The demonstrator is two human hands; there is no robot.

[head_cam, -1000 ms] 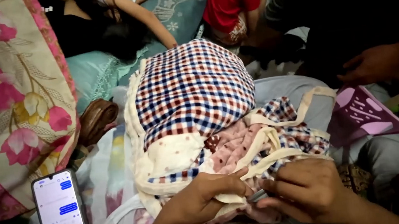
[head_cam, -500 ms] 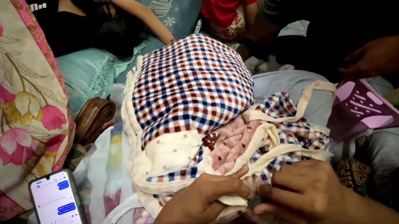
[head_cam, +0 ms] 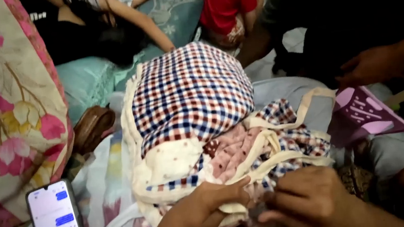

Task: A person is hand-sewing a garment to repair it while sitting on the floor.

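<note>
Since the earlier frames, the view has shifted only slightly; both hands have stayed at the near edge of the cloth bundle (head_cam: 194, 114), and the right hand has closed in a little toward the left.

One cloth bundle lies in the centre, on pale sheeting. Its upper part is red, blue and white checked fabric; below it sit one cream dotted piece, one pink patterned piece and cream edging strips (head_cam: 287, 147) that loop across the lower right.

The left hand (head_cam: 200, 212) is curled, fingers pressed onto the cream edge at the bundle's near rim, gripping that edge. The right hand (head_cam: 310, 200) is bunched just beside it, fingertips pinched together at the same fabric edge; what exactly they pinch cannot be made out.

One lit phone (head_cam: 56, 224) lies at lower left, well apart from both hands. One floral cloth (head_cam: 4, 110) hangs at left. One purple card (head_cam: 364, 115) sits to the right of the bundle, below another person's hand (head_cam: 374, 64). One brown rounded object (head_cam: 93, 127) lies just left of the bundle.
</note>
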